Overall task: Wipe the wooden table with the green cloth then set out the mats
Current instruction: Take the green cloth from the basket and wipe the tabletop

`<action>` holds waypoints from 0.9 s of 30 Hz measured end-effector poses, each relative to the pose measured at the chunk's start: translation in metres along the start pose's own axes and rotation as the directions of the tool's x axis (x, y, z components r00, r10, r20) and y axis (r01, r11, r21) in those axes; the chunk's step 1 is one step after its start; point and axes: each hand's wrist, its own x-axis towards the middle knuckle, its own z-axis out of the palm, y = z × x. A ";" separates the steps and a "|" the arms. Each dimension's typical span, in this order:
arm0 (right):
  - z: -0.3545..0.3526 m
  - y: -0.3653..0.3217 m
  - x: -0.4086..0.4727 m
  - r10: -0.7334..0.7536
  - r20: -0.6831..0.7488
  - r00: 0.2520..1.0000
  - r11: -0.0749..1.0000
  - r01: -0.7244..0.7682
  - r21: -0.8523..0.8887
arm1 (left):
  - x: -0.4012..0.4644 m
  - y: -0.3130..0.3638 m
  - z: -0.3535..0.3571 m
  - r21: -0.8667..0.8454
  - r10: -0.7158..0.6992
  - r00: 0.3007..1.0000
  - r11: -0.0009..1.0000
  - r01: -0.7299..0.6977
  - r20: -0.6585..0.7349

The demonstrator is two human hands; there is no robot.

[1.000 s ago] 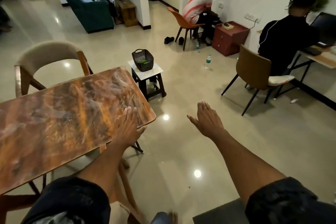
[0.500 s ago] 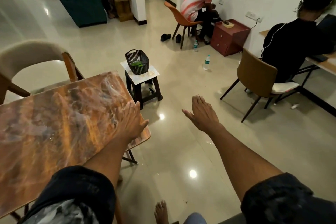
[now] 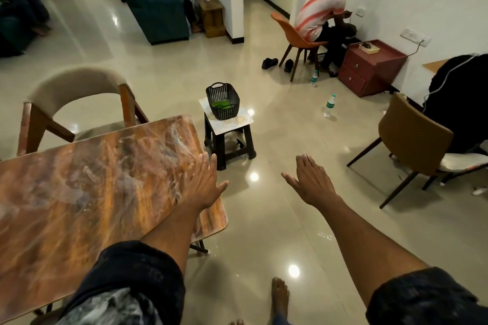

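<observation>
Both hands are reaching forward with nothing in them. The left hand [image 3: 204, 187] is stretching out over the near right corner of the wooden worktop [image 3: 87, 192], its fingers [image 3: 208, 163] lying straight and close together and the thumb spread out to the right; whether the palm is touching the wood or hanging just above it cannot be told. The right hand [image 3: 310, 182] is hovering in the air over the glossy floor [image 3: 264, 232], well clear of the worktop, its fingers straight and together and the thumb pointing left.

The green cloth [image 3: 221, 105] is lying inside a black basket [image 3: 223, 100], which is standing on a small dark stool [image 3: 229, 137] just beyond the worktop's far right corner. Pale patterned mats [image 3: 239, 120] are lying flat on the stool under the basket. Open floor is lying between the hands and the stool.

A padded wooden chair [image 3: 76, 103] is standing at the far side of the worktop. To the right, a brown chair [image 3: 414, 145] is holding a seated person in black. Further back, a person in a striped shirt [image 3: 320, 12] is sitting on an orange chair beside a red cabinet [image 3: 369, 68], with two bottles [image 3: 328, 105] on the floor near it. A bare foot [image 3: 280, 295] is showing at the lower edge.
</observation>
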 end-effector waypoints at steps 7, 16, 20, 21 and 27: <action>-0.012 0.055 0.082 -0.057 -0.008 0.998 0.998 0.057 -0.014 | 0.066 0.037 0.001 -0.029 -0.026 1.000 0.999 0.026 0.001; -0.011 0.077 0.156 -0.188 0.033 0.982 0.982 0.188 -0.007 | 0.106 0.059 0.016 -0.025 -0.113 0.993 0.993 0.113 0.024; 0.001 0.071 0.182 -0.220 0.053 0.974 0.975 0.220 0.014 | 0.123 0.056 0.017 -0.032 -0.164 0.984 0.985 0.167 0.074; 0.004 0.068 0.190 -0.229 0.063 0.971 0.973 0.228 0.021 | 0.129 0.052 0.017 -0.035 -0.171 0.982 0.984 0.174 0.075; 0.015 0.053 0.245 -0.253 0.117 0.961 0.968 0.251 0.028 | 0.179 0.032 0.017 -0.037 -0.236 0.965 0.970 0.242 0.112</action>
